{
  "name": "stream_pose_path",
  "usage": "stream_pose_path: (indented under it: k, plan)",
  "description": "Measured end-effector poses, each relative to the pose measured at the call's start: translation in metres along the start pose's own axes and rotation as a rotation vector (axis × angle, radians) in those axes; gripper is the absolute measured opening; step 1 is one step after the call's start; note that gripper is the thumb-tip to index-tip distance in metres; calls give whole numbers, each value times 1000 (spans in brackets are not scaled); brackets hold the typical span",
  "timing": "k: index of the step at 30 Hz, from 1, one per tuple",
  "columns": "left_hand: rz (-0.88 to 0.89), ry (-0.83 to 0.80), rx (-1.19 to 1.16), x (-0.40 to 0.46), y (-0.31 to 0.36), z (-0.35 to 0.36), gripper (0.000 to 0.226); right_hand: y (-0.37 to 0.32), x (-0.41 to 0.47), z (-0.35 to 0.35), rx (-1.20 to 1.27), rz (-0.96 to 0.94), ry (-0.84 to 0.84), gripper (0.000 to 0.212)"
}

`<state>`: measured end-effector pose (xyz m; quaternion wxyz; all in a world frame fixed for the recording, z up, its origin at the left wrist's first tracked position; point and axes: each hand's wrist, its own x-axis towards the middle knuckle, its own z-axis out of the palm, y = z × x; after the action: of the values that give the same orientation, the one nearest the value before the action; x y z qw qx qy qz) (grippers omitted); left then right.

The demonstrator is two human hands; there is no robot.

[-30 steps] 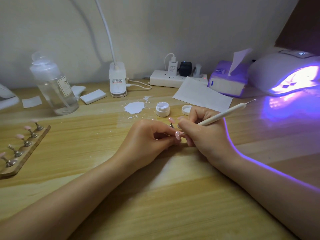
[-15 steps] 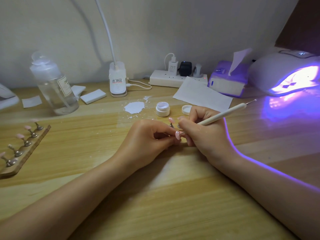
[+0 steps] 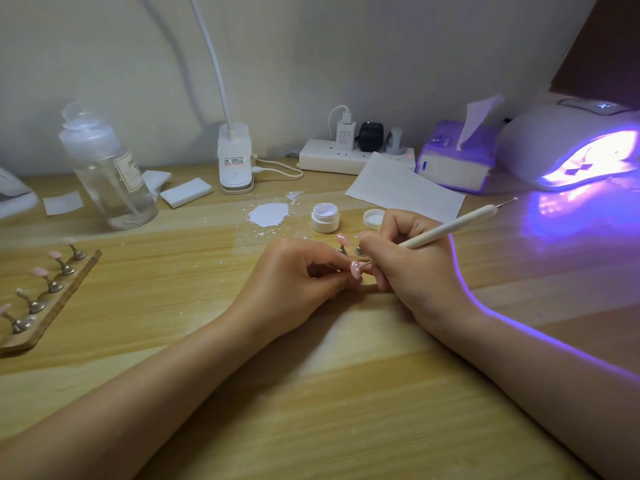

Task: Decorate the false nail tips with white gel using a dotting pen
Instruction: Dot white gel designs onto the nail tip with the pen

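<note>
Dim scene; violet glare from nail lamp (image 3: 571, 147).

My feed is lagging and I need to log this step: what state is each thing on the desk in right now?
left hand: pinches the pink nail tip
right hand: holds the dotting pen, lower end at the tip
gel jar: open
jar lid: off, lying beside the jar
nail lamp: lit, purple
clear bottle: upright, capped
nail stand: carries pink tips

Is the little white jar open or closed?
Open. The jar has no lid on top, so its white inside shows. Its lid lies on the table beside it.
</note>
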<state>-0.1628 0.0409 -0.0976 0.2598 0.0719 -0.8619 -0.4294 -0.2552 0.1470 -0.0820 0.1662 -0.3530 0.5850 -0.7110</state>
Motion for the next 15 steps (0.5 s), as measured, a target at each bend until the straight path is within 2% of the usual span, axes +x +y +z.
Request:
stream_pose_path:
  k: [15]
  plan:
    - [-7,0,-24,0,3,0,18,-3,-2,0,-55,-32,-68,43]
